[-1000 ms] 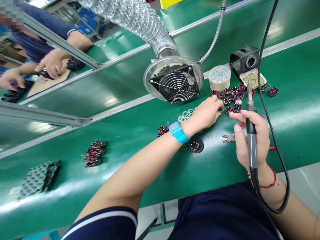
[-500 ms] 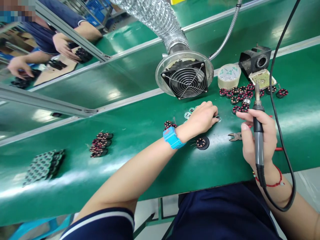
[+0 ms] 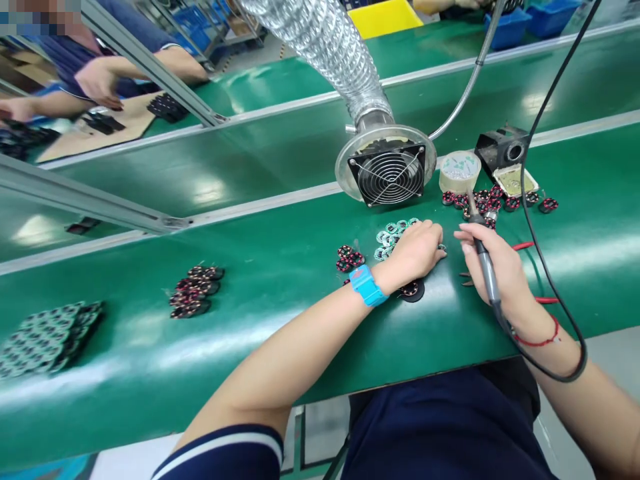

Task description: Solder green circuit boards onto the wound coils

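Observation:
My left hand (image 3: 417, 252) is closed, its fingertips on a small ring-shaped circuit board (image 3: 442, 248) that is mostly hidden. More green and white ring boards (image 3: 391, 235) lie in a cluster behind that hand. Just below it, a copper-wound coil (image 3: 410, 289) rests on a round black base (image 3: 416, 295), partly covered by the hand. My right hand (image 3: 503, 270) grips a soldering iron (image 3: 486, 263) by its handle, the metal tip pointing up and away. Beneath the right hand lie red-handled cutters (image 3: 546, 300), their jaws partly hidden.
A fume fan (image 3: 391, 175) hangs beyond my hands. Behind the iron are wound coils (image 3: 549, 205), a tape roll (image 3: 460, 172) and an iron stand (image 3: 503, 148). More coils (image 3: 196, 291) and stacked board panels (image 3: 45, 337) lie left. The iron's cable (image 3: 543, 257) loops at right. Another person's hand (image 3: 100, 81) works across the bench.
The camera view has shifted. My right hand with the soldering iron has moved left, and the iron now leans left. My left hand has come closer to the coil on the black base.

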The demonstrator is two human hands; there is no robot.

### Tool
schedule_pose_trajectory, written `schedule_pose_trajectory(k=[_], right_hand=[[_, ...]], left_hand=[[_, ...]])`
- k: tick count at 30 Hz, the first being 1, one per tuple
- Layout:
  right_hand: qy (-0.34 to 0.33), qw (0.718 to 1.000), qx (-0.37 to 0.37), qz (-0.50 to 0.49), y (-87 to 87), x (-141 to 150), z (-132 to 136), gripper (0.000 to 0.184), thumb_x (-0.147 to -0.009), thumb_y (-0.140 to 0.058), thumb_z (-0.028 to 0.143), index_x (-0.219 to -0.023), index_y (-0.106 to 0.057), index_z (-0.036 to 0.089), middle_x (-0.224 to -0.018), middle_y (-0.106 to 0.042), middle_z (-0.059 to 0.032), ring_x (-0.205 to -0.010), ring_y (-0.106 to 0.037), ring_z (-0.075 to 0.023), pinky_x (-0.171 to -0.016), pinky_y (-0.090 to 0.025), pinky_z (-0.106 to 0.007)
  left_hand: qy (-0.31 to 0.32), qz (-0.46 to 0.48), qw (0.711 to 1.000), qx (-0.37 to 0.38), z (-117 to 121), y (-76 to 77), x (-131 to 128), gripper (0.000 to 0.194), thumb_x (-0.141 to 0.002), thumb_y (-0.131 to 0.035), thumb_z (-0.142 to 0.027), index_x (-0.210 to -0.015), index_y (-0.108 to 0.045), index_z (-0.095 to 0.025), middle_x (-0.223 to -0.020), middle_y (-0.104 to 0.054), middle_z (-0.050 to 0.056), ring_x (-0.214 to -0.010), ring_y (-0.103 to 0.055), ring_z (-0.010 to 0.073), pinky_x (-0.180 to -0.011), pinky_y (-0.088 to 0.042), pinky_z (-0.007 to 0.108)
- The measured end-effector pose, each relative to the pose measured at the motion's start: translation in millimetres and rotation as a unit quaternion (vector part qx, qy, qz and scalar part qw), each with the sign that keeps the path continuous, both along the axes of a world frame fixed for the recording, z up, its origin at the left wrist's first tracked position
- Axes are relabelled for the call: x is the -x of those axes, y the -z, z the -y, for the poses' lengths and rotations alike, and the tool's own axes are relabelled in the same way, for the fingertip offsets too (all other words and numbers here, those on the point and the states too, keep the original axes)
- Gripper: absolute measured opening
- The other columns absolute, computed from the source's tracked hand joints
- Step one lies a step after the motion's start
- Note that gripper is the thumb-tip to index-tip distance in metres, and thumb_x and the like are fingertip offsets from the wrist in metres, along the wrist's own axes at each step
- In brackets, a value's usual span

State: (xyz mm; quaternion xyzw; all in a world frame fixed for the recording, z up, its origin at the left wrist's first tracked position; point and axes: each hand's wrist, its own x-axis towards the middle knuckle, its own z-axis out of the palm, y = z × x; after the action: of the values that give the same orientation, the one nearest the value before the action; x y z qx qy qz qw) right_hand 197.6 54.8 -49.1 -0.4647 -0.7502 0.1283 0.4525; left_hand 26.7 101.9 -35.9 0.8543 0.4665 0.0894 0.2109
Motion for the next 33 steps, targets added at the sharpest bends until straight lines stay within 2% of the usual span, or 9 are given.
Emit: schedule_pose_trajectory(k=[3,8,11,13,16,21,29,31,33], right_hand=[[0.03,0.992,-0.024,0.122,-5.7,-15.5,-40.4,0.035,-0.089,-0.05,0.02,-0.122,-0.059,0.022,-0.104,-0.072,-0.0078,-0.097,-0.067,-0.0243,-0.088,-0.053,-0.043],[0.005,0.992,0.101,0.077,-20.3,-29.4,-62.4,0.031,-0.091,-0.053,0.028,-0.121,-0.06,0.023,-0.068,-0.068,0.0014,-0.056,-0.064,-0.0149,-0.058,-0.053,-0.028],[-0.031,0.991,0.125,-0.025,-29.4,-15.5,-29.3,0.033,-0.095,-0.049,0.029,-0.127,-0.054,0.027,-0.079,-0.071,0.0009,-0.063,-0.067,-0.0135,-0.064,-0.056,-0.028],[-0.106,0.988,0.104,-0.029,-34.8,-0.6,-2.0,0.038,-0.091,-0.056,0.027,-0.129,-0.051,0.028,-0.104,-0.072,-0.003,-0.087,-0.07,-0.0165,-0.077,-0.057,-0.031],[-0.176,0.981,0.071,0.039,-39.5,21.4,26.7,0.051,-0.086,-0.062,0.022,-0.133,-0.045,0.029,-0.121,-0.066,-0.0063,-0.102,-0.065,-0.0214,-0.083,-0.057,-0.037],[-0.157,0.98,0.0,0.12,-36.9,40.0,38.8,0.045,-0.09,-0.056,0.022,-0.133,-0.045,0.028,-0.098,-0.068,-0.004,-0.083,-0.06,-0.0218,-0.069,-0.055,-0.036],[-0.164,0.972,0.006,0.167,-31.7,44.9,43.6,0.045,-0.091,-0.054,0.015,-0.134,-0.042,0.026,-0.096,-0.066,-0.0047,-0.084,-0.059,-0.0198,-0.072,-0.053,-0.035],[-0.156,0.976,0.001,0.152,-30.5,45.5,42.4,0.042,-0.09,-0.056,0.015,-0.13,-0.045,0.025,-0.096,-0.067,-0.0053,-0.084,-0.059,-0.0203,-0.071,-0.052,-0.035],[-0.143,0.981,0.005,0.127,-28.9,43.3,40.3,0.043,-0.088,-0.059,0.016,-0.128,-0.046,0.025,-0.098,-0.068,-0.006,-0.083,-0.059,-0.0212,-0.07,-0.053,-0.036]], left_hand=[[-0.004,0.045,0.999,0.01,3.3,-5.2,-0.7,0.009,-0.084,-0.058,-0.011,-0.091,-0.058,-0.015,-0.091,-0.063,0.008,-0.089,-0.058,0.0234,-0.084,-0.047,0.039],[-0.039,0.184,0.978,0.09,17.9,-20.1,18.9,0.019,-0.091,-0.049,-0.016,-0.101,-0.065,-0.016,-0.096,-0.066,0.006,-0.08,-0.062,0.0151,-0.076,-0.051,0.03],[-0.104,0.369,0.887,0.259,34.4,-27.1,36.4,0.027,-0.089,-0.052,-0.018,-0.113,-0.064,-0.014,-0.087,-0.064,0.003,-0.069,-0.059,0.0098,-0.07,-0.049,0.026],[-0.133,0.448,0.816,0.341,46.1,-30.5,45.2,0.033,-0.085,-0.06,-0.019,-0.117,-0.059,-0.014,-0.08,-0.061,0.0,-0.066,-0.057,0.0084,-0.067,-0.048,0.025],[-0.154,0.488,0.767,0.387,60.6,-34.9,52.3,0.041,-0.079,-0.069,-0.021,-0.116,-0.053,-0.016,-0.072,-0.057,-0.004,-0.061,-0.054,0.0078,-0.062,-0.047,0.023],[-0.18,0.507,0.756,0.373,75.6,-36.7,53.5,0.038,-0.077,-0.071,-0.02,-0.108,-0.049,-0.017,-0.069,-0.056,-0.005,-0.059,-0.054,0.0072,-0.06,-0.045,0.022],[-0.177,0.537,0.749,0.345,88.7,-20.2,59.2,0.033,-0.081,-0.063,-0.019,-0.109,-0.047,-0.017,-0.072,-0.057,-0.004,-0.06,-0.055,0.0078,-0.061,-0.046,0.023],[-0.167,0.519,0.778,0.311,89.6,-17.9,65.3,0.028,-0.085,-0.056,-0.018,-0.112,-0.046,-0.018,-0.078,-0.058,-0.001,-0.064,-0.056,0.0092,-0.064,-0.048,0.025],[-0.146,0.454,0.85,0.225,89.9,-16.0,71.4,0.03,-0.087,-0.052,-0.015,-0.116,-0.047,-0.019,-0.094,-0.06,0.004,-0.078,-0.058,0.0128,-0.073,-0.05,0.03]])
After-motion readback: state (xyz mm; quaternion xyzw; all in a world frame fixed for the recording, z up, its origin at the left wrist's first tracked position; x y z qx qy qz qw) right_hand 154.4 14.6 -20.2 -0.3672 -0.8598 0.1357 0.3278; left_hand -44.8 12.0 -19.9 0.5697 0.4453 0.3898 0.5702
